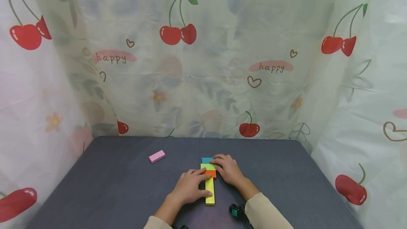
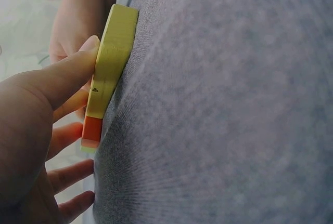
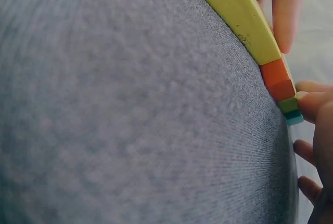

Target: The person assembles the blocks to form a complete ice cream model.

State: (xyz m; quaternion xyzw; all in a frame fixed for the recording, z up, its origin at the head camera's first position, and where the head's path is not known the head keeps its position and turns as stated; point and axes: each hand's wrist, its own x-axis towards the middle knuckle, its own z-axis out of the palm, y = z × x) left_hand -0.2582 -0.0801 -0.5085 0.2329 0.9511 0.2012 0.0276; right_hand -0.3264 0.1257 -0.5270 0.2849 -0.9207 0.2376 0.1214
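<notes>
In the head view, a column of flat blocks runs away from the person: a long yellow block [image 1: 210,185] nearest, an orange block [image 1: 214,174] crosswise, a lime green block [image 1: 207,166], then a blue block [image 1: 207,160] farthest. The left hand [image 1: 189,186] rests along the left side, thumb on the yellow block and forefinger reaching over the orange one. From the right, the right hand [image 1: 229,169] touches the blue and green blocks with its forefinger and thumb. The right wrist view shows the blocks' near edges lined up, the fingers behind them.
A pink block [image 1: 157,156] lies apart on the dark grey table cloth [image 1: 127,190], toward the back left. A black device with a teal patch [image 1: 234,211] is by the right wrist. Cherry-printed curtains [image 1: 203,63] stand behind and at both sides.
</notes>
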